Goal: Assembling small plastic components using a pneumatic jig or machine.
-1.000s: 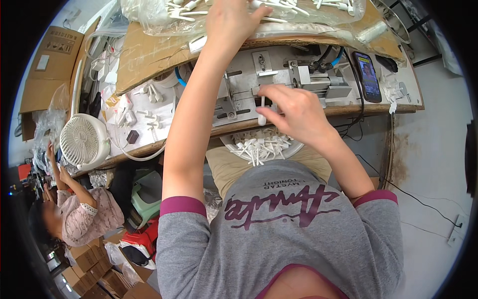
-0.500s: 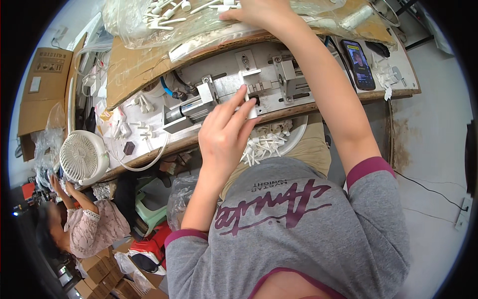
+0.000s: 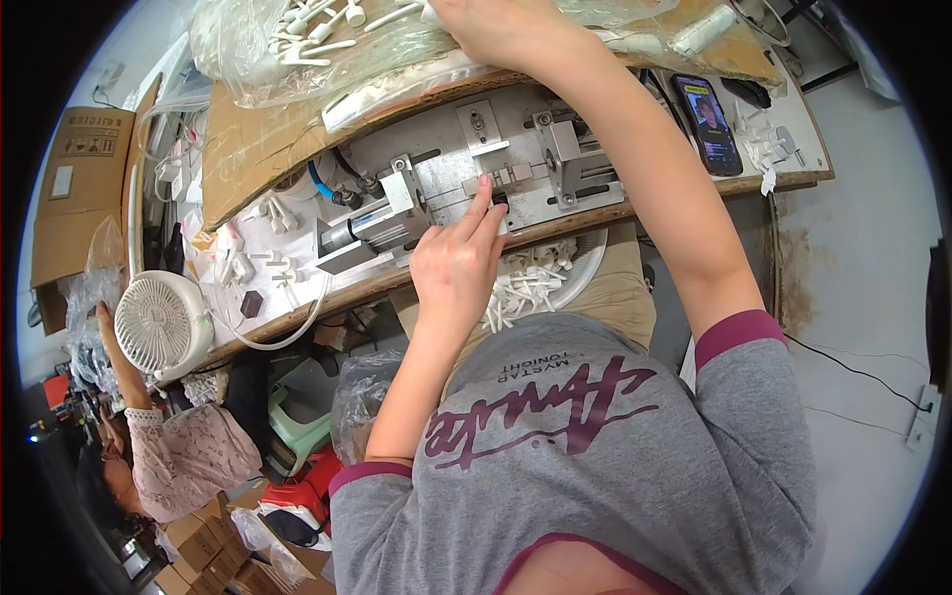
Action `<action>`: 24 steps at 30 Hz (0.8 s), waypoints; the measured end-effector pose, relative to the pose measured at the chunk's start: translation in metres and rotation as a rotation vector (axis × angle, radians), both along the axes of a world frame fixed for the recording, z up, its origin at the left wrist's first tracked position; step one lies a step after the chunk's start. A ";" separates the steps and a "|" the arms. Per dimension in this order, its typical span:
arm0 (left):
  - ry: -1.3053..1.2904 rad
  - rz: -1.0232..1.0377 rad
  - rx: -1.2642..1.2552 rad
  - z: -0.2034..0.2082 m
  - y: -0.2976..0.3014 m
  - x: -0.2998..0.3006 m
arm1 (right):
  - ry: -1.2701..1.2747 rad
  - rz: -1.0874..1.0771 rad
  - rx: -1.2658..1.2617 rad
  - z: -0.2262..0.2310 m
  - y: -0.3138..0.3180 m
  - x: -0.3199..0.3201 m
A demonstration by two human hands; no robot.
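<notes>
1. Left hand (image 3: 451, 273): half a second ago a white piece showed at its fingertips, by the metal fixture (image 3: 402, 193); now no piece shows there, and the index finger reaches out alone toward the small metal blocks (image 3: 513, 175), just beside the black piece (image 3: 500, 201); whether the fingertip touches the blocks or hovers over them, I cannot tell.
2. Its grip: index finger straight, the others more bent, nothing visible between them; the palm side is hidden, so I cannot say whether something is tucked beneath.
3. Right hand (image 3: 501, 32): a second ago it was at the fixture and the left was up at the bag; by half a second ago they had traded places, and the right hand remains over the clear plastic bag (image 3: 238, 64) on the cardboard (image 3: 233, 159); the upper edge cuts the hand off — a bit of white shows by its fingers, but how closed they are, and on what, cannot be told.
4. The white parts: some lie in the bag (image 3: 355, 16); many more are heaped in the bowl (image 3: 598, 260) on the lap, below the bench edge.
5. My reading of the change: one piece has probably left the left fingers — into the bowl or the fixture, I cannot tell which; the right hand seems occupied with supply.
</notes>
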State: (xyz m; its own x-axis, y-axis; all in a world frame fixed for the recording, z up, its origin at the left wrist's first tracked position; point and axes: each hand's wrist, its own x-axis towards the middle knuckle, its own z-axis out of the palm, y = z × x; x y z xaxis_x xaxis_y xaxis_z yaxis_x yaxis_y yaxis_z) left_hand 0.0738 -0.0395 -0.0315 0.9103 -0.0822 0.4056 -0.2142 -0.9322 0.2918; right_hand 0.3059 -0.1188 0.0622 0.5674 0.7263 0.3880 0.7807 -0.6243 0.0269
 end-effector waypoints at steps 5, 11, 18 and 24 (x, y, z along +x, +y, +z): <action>-0.009 0.035 -0.030 -0.007 -0.002 -0.001 | -0.260 0.093 0.355 0.004 -0.003 -0.011; 0.098 0.037 -0.350 0.012 0.004 -0.004 | -0.237 0.328 0.640 0.010 -0.031 -0.056; 0.048 -0.100 -1.445 0.063 0.009 0.000 | -0.285 0.491 0.569 -0.029 -0.066 -0.130; 0.001 -0.085 -1.138 0.051 0.010 -0.008 | -0.129 0.457 0.612 -0.045 -0.087 -0.143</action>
